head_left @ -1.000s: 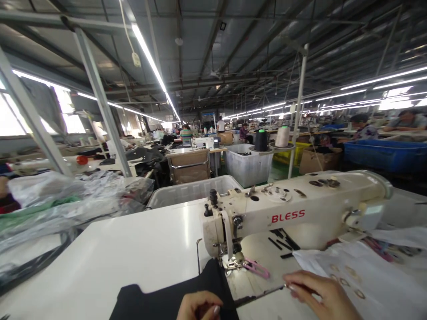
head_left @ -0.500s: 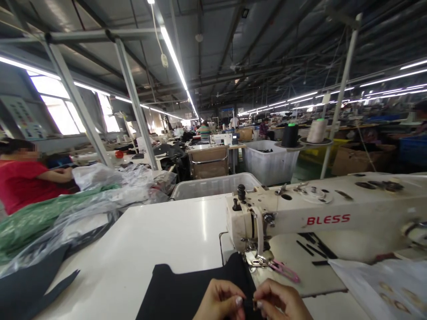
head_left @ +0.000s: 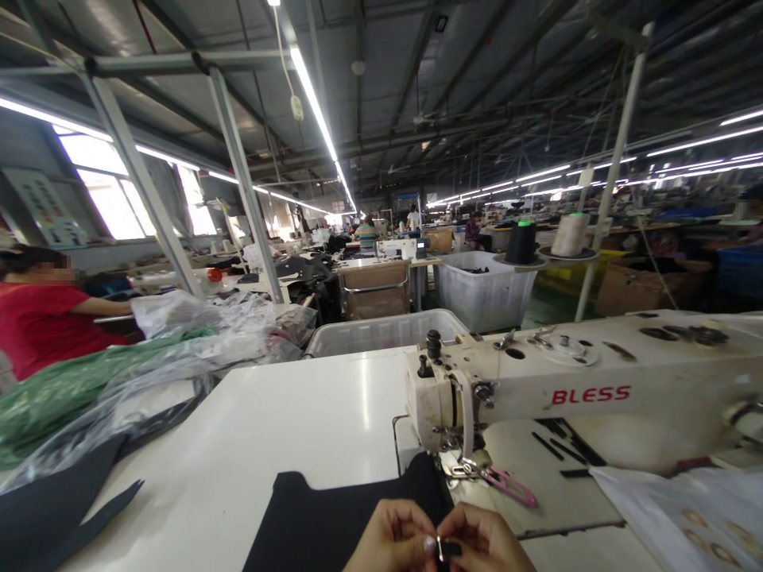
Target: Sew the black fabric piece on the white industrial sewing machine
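Observation:
At the bottom of the head view, my left hand [head_left: 396, 536] and my right hand [head_left: 480, 536] meet in front of the sewing machine [head_left: 506, 389]. Their fingertips pinch a short black strip [head_left: 451, 548] with a small shiny metal piece on it. Black fabric [head_left: 327, 516] lies flat on the white table, partly behind my left hand, and its upper right corner reaches the machine's presser foot. A pink looped item [head_left: 513, 486] rests on the machine bed beside the foot.
Short black strips [head_left: 557, 446] lie on the machine bed. A clear bag [head_left: 679, 508] with ring-shaped pieces is at the right. Plastic-wrapped goods [head_left: 149, 381] and dark fabric [head_left: 60, 492] cover the left. Beyond the table is a bin [head_left: 387, 330]; a person in red [head_left: 48, 326] sits left.
My right hand has moved left, closer to my left hand. The black strip's end now points right, with the metal piece between my fingertips. The person in red has stretched out an arm.

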Action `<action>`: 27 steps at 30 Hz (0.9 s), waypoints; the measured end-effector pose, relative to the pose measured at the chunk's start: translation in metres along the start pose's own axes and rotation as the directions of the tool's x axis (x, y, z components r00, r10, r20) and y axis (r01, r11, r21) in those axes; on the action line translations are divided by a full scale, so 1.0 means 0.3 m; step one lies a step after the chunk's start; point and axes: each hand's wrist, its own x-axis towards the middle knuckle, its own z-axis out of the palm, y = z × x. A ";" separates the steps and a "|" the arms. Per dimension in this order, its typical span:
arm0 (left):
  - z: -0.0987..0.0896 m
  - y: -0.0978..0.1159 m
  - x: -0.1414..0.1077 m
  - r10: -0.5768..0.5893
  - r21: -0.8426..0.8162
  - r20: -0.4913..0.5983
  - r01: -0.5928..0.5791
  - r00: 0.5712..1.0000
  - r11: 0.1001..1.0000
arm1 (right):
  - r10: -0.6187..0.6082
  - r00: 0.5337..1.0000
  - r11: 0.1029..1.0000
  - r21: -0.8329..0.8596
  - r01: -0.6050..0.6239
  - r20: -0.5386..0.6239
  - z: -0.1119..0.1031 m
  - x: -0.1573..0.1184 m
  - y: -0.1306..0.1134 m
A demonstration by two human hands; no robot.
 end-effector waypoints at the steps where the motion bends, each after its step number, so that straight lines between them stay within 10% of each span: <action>1: -0.002 -0.004 0.004 0.006 -0.005 -0.009 -0.006 1.000 1.000 | 0.006 1.000 1.000 0.000 -0.006 -0.007 0.003 0.006 0.004; 27: 0.005 -0.003 -0.015 0.130 0.214 -0.147 -0.097 0.980 0.972 | -0.022 0.982 0.989 0.140 0.049 -0.186 0.013 0.022 0.058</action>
